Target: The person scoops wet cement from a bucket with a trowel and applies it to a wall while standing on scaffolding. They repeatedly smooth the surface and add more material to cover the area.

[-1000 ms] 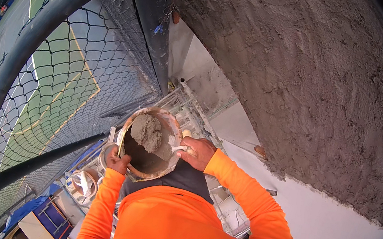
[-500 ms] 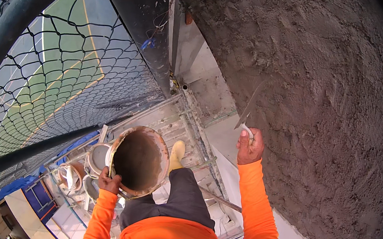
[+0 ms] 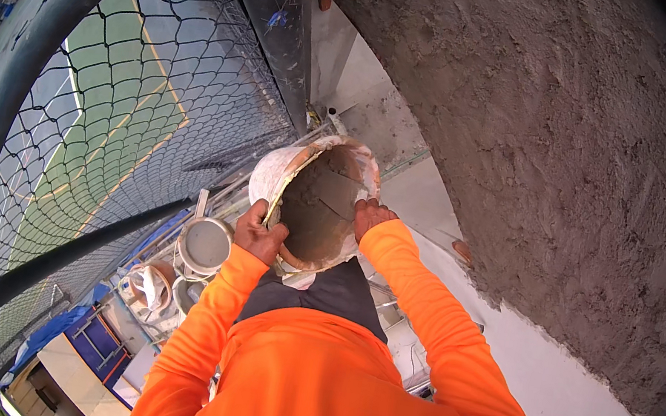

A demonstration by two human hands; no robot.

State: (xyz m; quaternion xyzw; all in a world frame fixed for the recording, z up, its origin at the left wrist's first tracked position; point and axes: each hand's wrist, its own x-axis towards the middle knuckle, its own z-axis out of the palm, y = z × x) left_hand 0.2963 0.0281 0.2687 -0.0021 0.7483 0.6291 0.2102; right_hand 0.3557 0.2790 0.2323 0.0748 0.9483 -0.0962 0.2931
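Note:
My left hand [image 3: 259, 233] is closed on the near-left rim of a mortar-stained bucket [image 3: 271, 171], which is tilted so that its mouth faces me. Grey wet mortar [image 3: 306, 226] lies inside. At the bucket's right side, my right hand [image 3: 372, 218] is closed around the handle of a trowel [image 3: 338, 194]. The trowel's metal blade reaches into the bucket against the mortar. To the right rises a wall coated with rough, dark wet plaster [image 3: 532, 143], apart from both hands.
A chain-link fence [image 3: 137, 110] with thick dark pipes runs along the left, a sports court beyond it. A dark post [image 3: 268, 35] stands ahead. Below are another bucket [image 3: 205, 246], an orange-brown tub [image 3: 152, 284] and scaffold planks. Pale uncoated wall [image 3: 530, 384] shows below the plaster.
My right hand has brought the trowel from beside the plastered wall down and left into the bucket. The bucket, in my left hand, has risen and shifted right, toward the middle.

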